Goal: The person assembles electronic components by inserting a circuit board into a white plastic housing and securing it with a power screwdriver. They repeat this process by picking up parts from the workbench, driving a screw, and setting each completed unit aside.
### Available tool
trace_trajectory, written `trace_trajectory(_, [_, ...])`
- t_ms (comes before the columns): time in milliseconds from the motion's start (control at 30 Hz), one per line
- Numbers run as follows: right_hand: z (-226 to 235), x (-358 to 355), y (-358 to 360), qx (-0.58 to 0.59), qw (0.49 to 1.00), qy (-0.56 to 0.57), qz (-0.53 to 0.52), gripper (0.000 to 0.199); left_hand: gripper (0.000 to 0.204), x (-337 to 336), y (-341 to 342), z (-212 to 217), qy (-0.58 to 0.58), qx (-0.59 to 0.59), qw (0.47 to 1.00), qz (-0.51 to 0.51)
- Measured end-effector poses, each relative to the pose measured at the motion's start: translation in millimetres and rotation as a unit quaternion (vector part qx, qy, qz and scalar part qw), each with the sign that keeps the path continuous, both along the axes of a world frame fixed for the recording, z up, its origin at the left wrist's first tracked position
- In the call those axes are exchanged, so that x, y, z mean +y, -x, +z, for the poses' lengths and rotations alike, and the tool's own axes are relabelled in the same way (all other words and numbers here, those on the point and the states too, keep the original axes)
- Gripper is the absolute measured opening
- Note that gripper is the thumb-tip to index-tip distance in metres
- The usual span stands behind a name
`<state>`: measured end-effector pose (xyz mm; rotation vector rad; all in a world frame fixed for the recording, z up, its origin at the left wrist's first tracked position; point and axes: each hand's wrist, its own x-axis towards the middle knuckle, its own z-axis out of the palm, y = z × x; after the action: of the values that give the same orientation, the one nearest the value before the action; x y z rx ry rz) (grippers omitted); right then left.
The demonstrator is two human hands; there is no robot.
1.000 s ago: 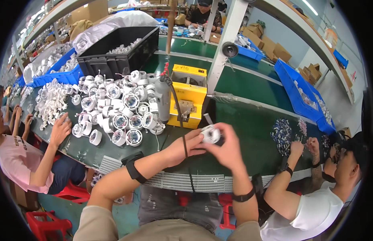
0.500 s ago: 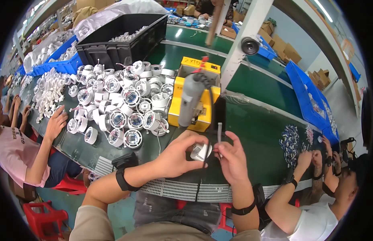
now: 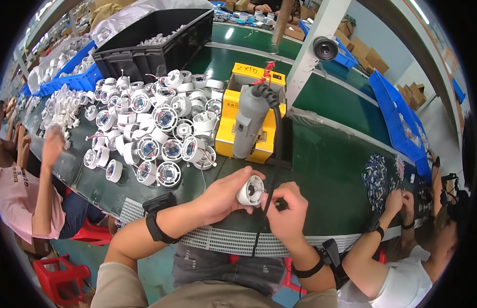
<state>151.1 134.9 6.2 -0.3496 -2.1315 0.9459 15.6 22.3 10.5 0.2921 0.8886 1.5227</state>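
White housing (image 3: 243,196) is gripped in left hand (image 3: 222,195), right hand (image 3: 288,209) curled by its rim (whether anything is grasped can't be told, black cable (image 3: 278,136) in front)

handwritten marks (image 3: 245,70) atop a yellow box (image 3: 226,128), small print (image 3: 230,105) on its front, lettering (image 3: 21,176) on a pink shirt (image 3: 20,208)

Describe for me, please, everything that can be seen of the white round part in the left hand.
The white round part is a short, smooth, cup-like piece that looks like plastic. Its circular rim and open side are tilted up and toward the right hand, showing something dark inside. The left hand grips it above the green table. The right hand is close beside its rim; whether it touches cannot be told.
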Motion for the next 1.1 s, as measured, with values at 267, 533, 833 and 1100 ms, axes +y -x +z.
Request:
trace_trajectory(267, [2, -6, -1, 0.003, 0.999, 0.031, -0.026, 0.012, 0.041, 3, -2, 0, -0.036, 0.029, 0.999, -0.005])
trace_trajectory(533, [13, -4, -9, 0.009, 0.996, 0.077, -0.04, 0.016, 0.04, 3, -7, -4, -0.04, 0.035, 0.999, 0.011])
trace_trajectory(833, [23, 2, -25, -0.079, 0.945, 0.315, 0.028, 0.017, 0.042, 4, -7, -6, -0.069, 0.042, 0.996, 0.042])
trace_trajectory(1100, [19, -7, -17, 0.005, 0.931, 0.348, 0.11, 0.023, 0.044, 4, -10, -14, -0.162, 0.005, 0.987, 0.016])
